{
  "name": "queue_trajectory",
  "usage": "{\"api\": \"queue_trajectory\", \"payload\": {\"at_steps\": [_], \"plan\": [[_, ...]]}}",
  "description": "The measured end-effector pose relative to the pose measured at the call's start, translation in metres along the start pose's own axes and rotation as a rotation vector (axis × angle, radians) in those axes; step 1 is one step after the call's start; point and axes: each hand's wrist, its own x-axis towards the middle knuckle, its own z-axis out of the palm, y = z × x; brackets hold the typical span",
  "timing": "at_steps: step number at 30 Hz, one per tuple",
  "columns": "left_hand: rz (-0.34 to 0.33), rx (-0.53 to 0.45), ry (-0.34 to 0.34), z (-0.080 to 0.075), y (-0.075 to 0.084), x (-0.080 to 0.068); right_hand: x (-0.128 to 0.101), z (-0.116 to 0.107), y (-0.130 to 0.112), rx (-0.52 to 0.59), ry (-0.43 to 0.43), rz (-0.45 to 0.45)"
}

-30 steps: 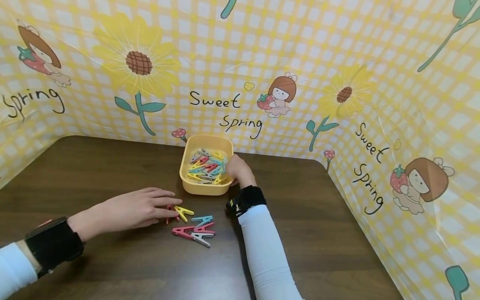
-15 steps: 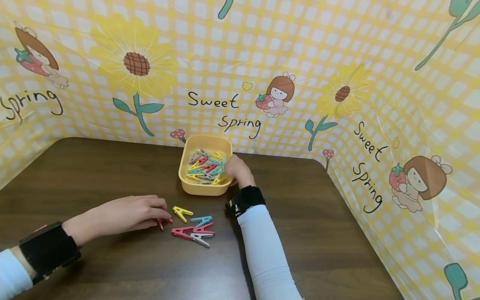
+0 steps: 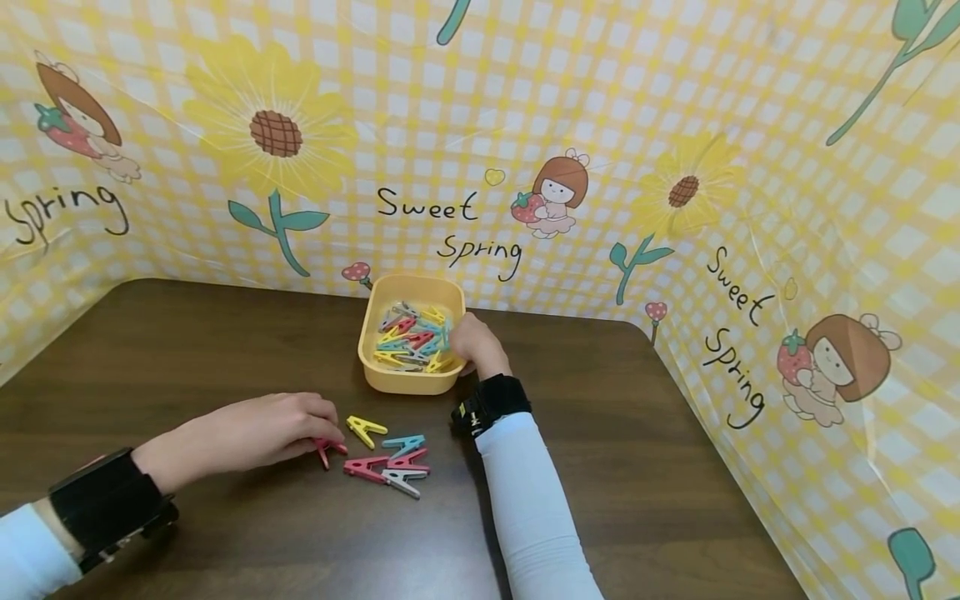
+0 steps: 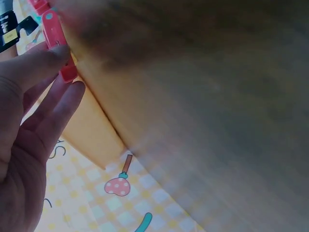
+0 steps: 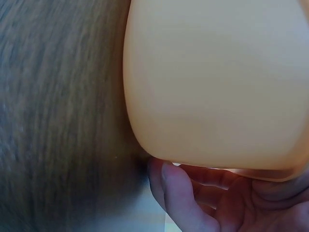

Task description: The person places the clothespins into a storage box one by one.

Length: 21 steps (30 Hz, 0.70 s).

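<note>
A yellow plastic tub (image 3: 375,358) full of coloured clothespins sits at the back of the dark wooden table (image 3: 225,333). My right hand (image 3: 468,337) grips its right rim, with fingers curled under the edge in the right wrist view (image 5: 183,203) against the tub wall (image 5: 217,87). My left hand (image 3: 292,425) pinches a red clothespin (image 3: 327,450) on the table; the left wrist view shows that red clothespin (image 4: 58,46) between thumb and fingers. A yellow pin (image 3: 365,429), a blue pin (image 3: 402,441) and pink and grey pins (image 3: 386,473) lie just to its right.
A yellow checked plastic sheet (image 3: 675,167) printed with sunflowers and "Sweet Spring" walls in the table at the back and right. Both wrists wear black bands (image 3: 487,400).
My left hand curled from flat fingers onto the red clothespin and drew it slightly left, away from the yellow pin. My right hand stayed on the tub.
</note>
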Motion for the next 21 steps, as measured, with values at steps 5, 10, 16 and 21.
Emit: {"api": "queue_trajectory", "payload": {"at_steps": [5,10,16,21], "plan": [[0.012,-0.032,0.014,-0.005,0.001,0.004,-0.045,-0.013,-0.013,0.008,-0.017,-0.022],[0.038,0.013,0.135,-0.01,0.005,0.012,-0.058,-0.015,-0.018,0.018,-0.01,-0.017],[-0.036,0.052,0.4,-0.02,0.01,0.041,0.01,0.0,0.003,0.021,0.0,0.006],[-0.254,-0.019,0.431,-0.034,0.008,0.072,-0.004,-0.002,-0.002,0.019,-0.003,0.014]]}}
